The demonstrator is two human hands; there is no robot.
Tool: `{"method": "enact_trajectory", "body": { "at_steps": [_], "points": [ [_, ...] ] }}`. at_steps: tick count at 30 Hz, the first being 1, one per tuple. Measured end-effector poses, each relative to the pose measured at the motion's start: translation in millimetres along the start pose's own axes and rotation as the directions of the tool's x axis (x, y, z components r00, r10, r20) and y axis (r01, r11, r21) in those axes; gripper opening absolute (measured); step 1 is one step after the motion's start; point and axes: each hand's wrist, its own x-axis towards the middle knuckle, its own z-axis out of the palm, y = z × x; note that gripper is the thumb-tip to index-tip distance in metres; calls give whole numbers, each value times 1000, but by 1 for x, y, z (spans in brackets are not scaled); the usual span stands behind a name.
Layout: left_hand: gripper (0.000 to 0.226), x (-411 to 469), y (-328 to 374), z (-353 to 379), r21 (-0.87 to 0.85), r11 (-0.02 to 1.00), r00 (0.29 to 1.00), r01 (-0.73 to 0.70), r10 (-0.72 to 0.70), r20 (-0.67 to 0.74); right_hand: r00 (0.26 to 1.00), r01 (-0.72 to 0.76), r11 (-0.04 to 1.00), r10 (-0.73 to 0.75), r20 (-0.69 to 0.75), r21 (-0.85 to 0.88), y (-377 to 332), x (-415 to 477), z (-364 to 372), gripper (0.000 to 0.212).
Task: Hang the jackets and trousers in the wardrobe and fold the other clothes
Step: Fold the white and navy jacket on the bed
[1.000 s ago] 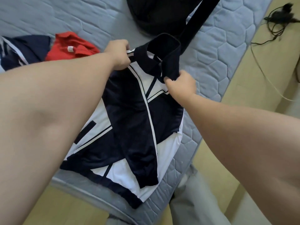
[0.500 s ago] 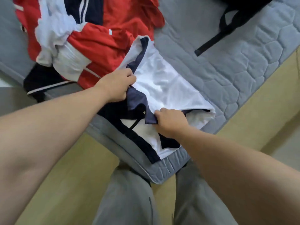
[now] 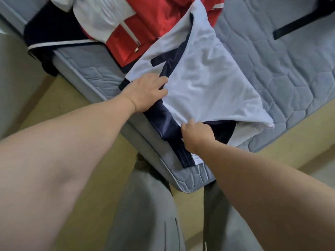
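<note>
A navy and white jacket [image 3: 204, 84] lies folded over at the near corner of the grey quilted mattress [image 3: 282, 75], its white side up. My left hand [image 3: 146, 93] rests on its left edge with the fingers tucked under the white fold. My right hand [image 3: 196, 134] pinches the near edge where white cloth meets navy. The navy ribbed hem reaches toward the mattress corner. A red, white and navy jacket [image 3: 137, 24] lies heaped behind it.
A black strap [image 3: 297, 24] of a bag crosses the mattress at the upper right. Yellowish floor [image 3: 76, 98] surrounds the bed corner. My grey trousered legs [image 3: 145, 214] stand right against the mattress corner.
The jacket was held open by its collar a second ago; it now lies folded over with the white side up. Both hands have moved down to its near edge.
</note>
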Motion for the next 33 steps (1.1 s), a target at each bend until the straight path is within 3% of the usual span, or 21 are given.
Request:
{"method": "enact_trajectory", "body": {
  "at_steps": [2, 4, 6, 7, 9, 12, 17, 18, 20, 23, 25, 27, 29, 33],
  "points": [
    [22, -8, 3, 3, 88, 996, 1000, 3, -3, 1, 999, -8, 1000, 9, 49, -25, -3, 4, 1, 35],
    [30, -12, 7, 3, 159, 986, 986, 49, -73, 150, 992, -37, 999, 34, 120, 27, -4, 6, 0, 37],
    [35, -13, 12, 2, 200, 972, 927, 127, -187, 324, 985, -74, 989, 52, 165, 127, -1, 7, -4, 34],
    [35, -12, 15, -1, 195, 968, 914, 160, -220, 341, 987, -95, 977, 68, 144, 189, 1, 7, -8, 30],
    [31, -3, 24, -11, 176, 962, 921, 210, -255, 295, 983, -178, 909, 184, 20, 377, 11, 9, -18, 19],
    [31, 27, 37, -27, 132, 960, 950, 245, -265, 166, 875, -281, 714, 466, -134, 642, 44, 12, -33, 12],
    [41, 110, 29, -55, 12, 923, 922, 385, -386, 37, 687, -385, 534, 710, -153, 753, 117, 17, -42, 25],
    [42, 127, 23, -59, -1, 911, 911, 412, -412, 19, 681, -420, 524, 722, -125, 740, 130, 17, -39, 29],
    [47, 159, 8, -67, 13, 893, 893, 449, -449, 25, 740, -495, 529, 672, 16, 689, 150, 18, -34, 36],
    [47, 193, -11, -70, 114, 867, 852, 486, -499, 159, 830, -508, 579, 528, 181, 638, 174, 18, -25, 39],
    [46, 206, -17, -70, 153, 851, 816, 503, -525, 241, 820, -483, 531, 553, 147, 696, 187, 19, -22, 38],
    [47, 216, -18, -71, 176, 841, 797, 511, -541, 270, 766, -480, 489, 638, 77, 728, 201, 17, -20, 35],
    [48, 227, -17, -75, 201, 845, 800, 496, -535, 271, 735, -528, 520, 676, 55, 671, 216, 12, -17, 41],
    [49, 249, -16, -78, 265, 890, 807, 371, -450, 382, 789, -596, 551, 536, 300, 584, 249, 8, -9, 49]
  ]
}}
